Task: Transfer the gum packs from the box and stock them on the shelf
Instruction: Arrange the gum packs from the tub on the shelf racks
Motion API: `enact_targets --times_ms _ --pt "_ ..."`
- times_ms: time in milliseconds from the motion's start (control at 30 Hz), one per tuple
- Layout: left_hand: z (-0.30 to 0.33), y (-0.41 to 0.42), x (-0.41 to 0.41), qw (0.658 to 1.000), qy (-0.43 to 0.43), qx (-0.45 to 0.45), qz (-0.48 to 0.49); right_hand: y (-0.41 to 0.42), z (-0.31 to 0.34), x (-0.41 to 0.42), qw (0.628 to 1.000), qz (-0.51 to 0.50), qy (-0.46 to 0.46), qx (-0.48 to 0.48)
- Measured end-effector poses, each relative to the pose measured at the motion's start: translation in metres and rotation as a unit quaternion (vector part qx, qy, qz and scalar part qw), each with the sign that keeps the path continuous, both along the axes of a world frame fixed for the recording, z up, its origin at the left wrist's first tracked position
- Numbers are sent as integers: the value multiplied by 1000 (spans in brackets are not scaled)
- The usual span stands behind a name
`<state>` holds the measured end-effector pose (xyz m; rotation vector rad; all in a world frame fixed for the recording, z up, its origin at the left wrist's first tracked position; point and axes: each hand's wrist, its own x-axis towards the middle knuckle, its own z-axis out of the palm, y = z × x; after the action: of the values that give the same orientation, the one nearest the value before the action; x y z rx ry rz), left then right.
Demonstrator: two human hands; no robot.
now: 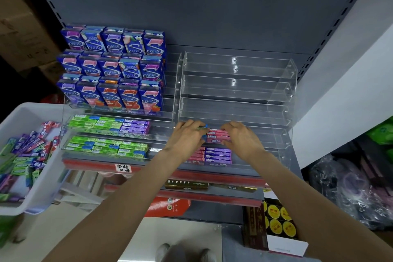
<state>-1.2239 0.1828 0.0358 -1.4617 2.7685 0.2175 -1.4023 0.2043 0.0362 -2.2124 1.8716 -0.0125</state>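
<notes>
While both hands' fingers pinch pink gum packs [217, 135]: grey shelf [212, 176], clear acrylic tiers [236, 89], white box [27, 112].

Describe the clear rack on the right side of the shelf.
The right rack looks like clear acrylic, stepped in tiers with low front lips. Its upper tiers hold nothing. The lowest tier holds pink and purple gum packs. On the tier above, both hands hold pink packs.
</notes>
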Motion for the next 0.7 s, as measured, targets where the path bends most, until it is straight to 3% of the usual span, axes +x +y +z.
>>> enact_targets --times_ms 700 --pt "3 1 6 1000 -13 -1 -4 1 -3 10 1000 -16 -21 -2"
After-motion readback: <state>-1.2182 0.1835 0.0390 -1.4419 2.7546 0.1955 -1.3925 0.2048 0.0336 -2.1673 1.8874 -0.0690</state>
